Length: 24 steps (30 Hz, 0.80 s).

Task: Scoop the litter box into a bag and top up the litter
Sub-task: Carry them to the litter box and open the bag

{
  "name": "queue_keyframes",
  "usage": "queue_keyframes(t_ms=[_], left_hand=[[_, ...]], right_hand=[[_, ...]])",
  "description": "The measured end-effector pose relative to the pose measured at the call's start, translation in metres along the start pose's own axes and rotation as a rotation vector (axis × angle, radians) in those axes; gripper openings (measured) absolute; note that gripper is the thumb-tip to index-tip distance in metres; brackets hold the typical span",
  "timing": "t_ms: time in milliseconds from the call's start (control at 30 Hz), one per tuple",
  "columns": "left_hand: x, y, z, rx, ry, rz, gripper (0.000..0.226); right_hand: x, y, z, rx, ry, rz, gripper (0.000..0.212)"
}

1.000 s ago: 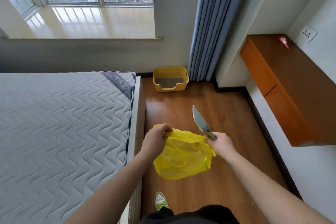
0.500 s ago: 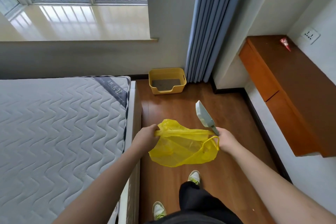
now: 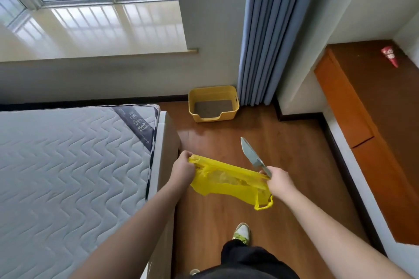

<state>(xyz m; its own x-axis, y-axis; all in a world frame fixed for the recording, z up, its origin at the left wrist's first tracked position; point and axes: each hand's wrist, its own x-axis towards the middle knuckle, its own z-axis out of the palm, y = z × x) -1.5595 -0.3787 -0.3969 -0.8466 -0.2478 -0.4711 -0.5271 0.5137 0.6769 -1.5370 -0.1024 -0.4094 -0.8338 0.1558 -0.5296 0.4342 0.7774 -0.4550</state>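
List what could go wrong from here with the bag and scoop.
The right hand grips both the grey scoop and one edge of the yellow bag, so either might slip. The left hand stretches the thin bag taut; it could tear. The litter box stands apart, across the floor.

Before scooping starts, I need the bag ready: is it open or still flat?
Still flat: the yellow bag is stretched taut between left hand and right hand, mouth closed.
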Motion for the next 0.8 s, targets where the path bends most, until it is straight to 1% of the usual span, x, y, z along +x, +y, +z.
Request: queue_keyframes(t_ms=[100, 167, 233, 333, 433, 467, 500, 567, 633, 667, 800], left_hand=[[0.018, 0.014, 0.001, -0.033, 0.025, 0.004, 0.032], [0.029, 0.019, 0.0, -0.06, 0.013, 0.015, 0.039], [0.039, 0.022, -0.002, -0.019, -0.013, 0.043, 0.043], [0.055, 0.024, -0.008, 0.111, -0.041, 0.108, 0.028], [0.078, 0.021, -0.015, 0.321, -0.078, 0.152, 0.06], [0.087, 0.018, -0.017, 0.386, -0.089, 0.144, 0.062], [0.097, 0.017, -0.02, 0.443, -0.098, 0.13, 0.059], [0.119, 0.013, -0.025, 0.512, -0.104, 0.102, 0.045], [0.141, 0.01, -0.03, 0.481, -0.081, 0.084, 0.033], [0.151, 0.01, -0.033, 0.442, -0.087, 0.075, 0.03], [0.199, 0.016, -0.044, 0.204, -0.144, 0.031, 0.033]], right_hand=[[0.03, -0.003, -0.015, -0.047, -0.011, 0.04, 0.029], [0.049, -0.007, -0.022, -0.039, -0.016, 0.075, 0.031], [0.066, -0.012, -0.026, 0.02, -0.028, 0.11, 0.033], [0.089, -0.027, -0.03, 0.179, -0.049, 0.12, 0.032], [0.109, -0.049, -0.03, 0.3, -0.045, 0.102, 0.028], [0.116, -0.056, -0.028, 0.331, -0.042, 0.097, 0.026], [0.123, -0.064, -0.027, 0.37, -0.045, 0.097, 0.023], [0.138, -0.083, -0.022, 0.472, -0.06, 0.116, 0.017], [0.152, -0.103, -0.018, 0.553, -0.07, 0.142, 0.012], [0.159, -0.112, -0.016, 0.573, -0.069, 0.164, 0.011], [0.193, -0.147, -0.003, 0.645, -0.107, 0.195, 0.025]])
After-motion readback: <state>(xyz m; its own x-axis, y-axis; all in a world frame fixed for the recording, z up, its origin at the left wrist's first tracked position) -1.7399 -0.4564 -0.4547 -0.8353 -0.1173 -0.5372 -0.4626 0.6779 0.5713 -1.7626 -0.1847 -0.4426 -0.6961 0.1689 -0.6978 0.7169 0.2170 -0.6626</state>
